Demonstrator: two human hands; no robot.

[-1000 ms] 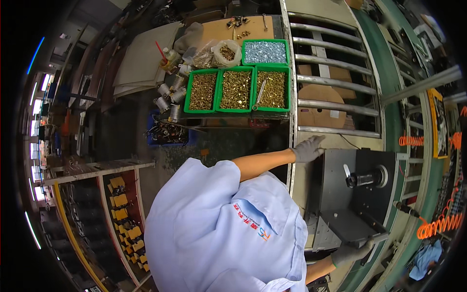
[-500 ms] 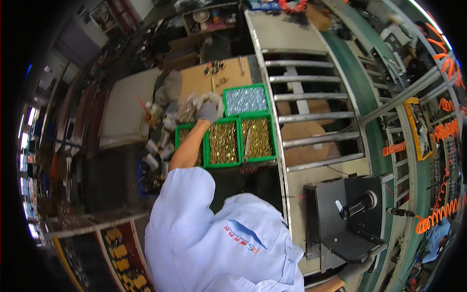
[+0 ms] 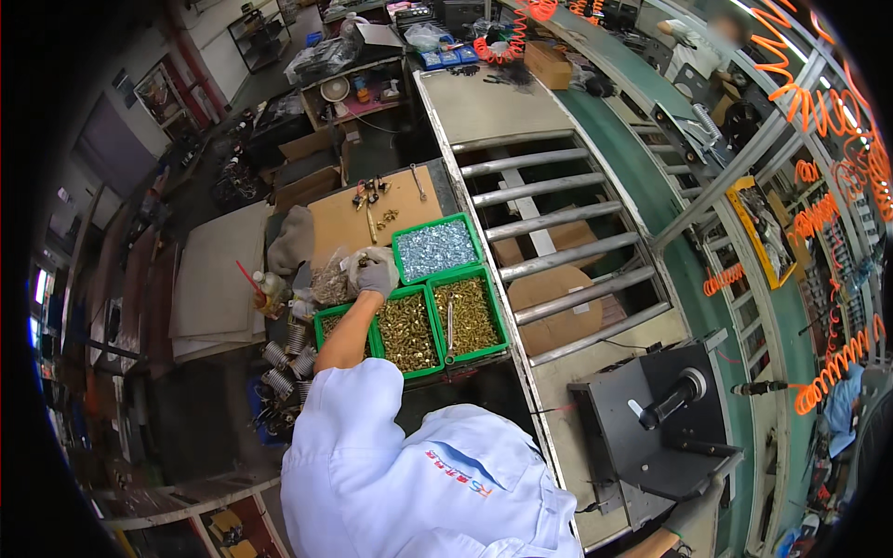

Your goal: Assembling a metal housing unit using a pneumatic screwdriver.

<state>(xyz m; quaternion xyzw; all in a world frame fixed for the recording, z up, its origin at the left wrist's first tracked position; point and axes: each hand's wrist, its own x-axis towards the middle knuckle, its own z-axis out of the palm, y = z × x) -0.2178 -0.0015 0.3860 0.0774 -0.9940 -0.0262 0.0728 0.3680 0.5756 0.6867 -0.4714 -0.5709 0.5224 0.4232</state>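
"Looking at the gloved left hand (image 3: 375, 277), what is nearest?"

"A plastic bag (image 3: 383, 253). The hand is at its mouth, fingertips partly hidden, so I cannot tell whether they pinch anything."

"And the right hand (image 3: 698, 508)?"

"Well apart from the left, at the near edge of a dark metal housing (image 3: 672, 460). I cannot tell whether its fingers grip. Ahead of that hand, a black cylinder (image 3: 672, 400) juts from the housing's wall."

"Beside the left hand?"

"Just to its right, a green tray (image 3: 499, 305) of brass-coloured fittings, a wrench (image 3: 450, 325) lying across them, and a green tray of silvery pieces (image 3: 435, 249)."
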